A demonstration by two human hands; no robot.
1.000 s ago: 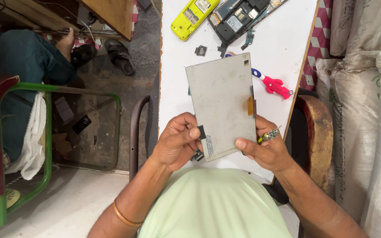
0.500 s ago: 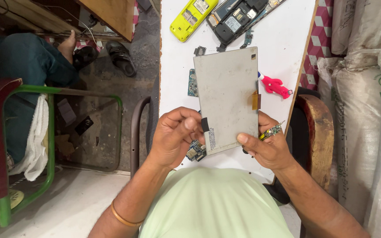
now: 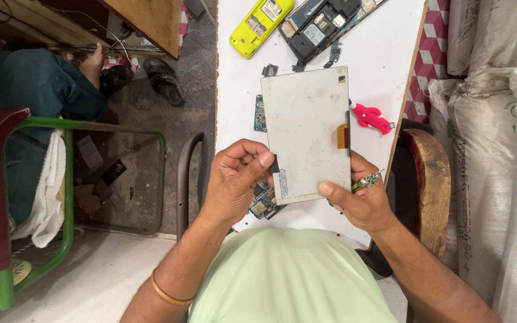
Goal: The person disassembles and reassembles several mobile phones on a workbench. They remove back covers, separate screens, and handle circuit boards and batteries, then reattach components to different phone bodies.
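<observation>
Flat grey rectangular display panel [image 3: 306,134] with orange flex tab, held above white desk [image 3: 384,36]. My left hand [image 3: 234,179] pinches its lower-left edge, right hand [image 3: 360,200] grips lower-right corner, both clenched on it. Best kept level, fingers off the flex. Counted: one yellow phone [image 3: 261,24], one black opened phone [image 3: 321,27], one pink tool [image 3: 371,116], two circuit boards visible.
</observation>
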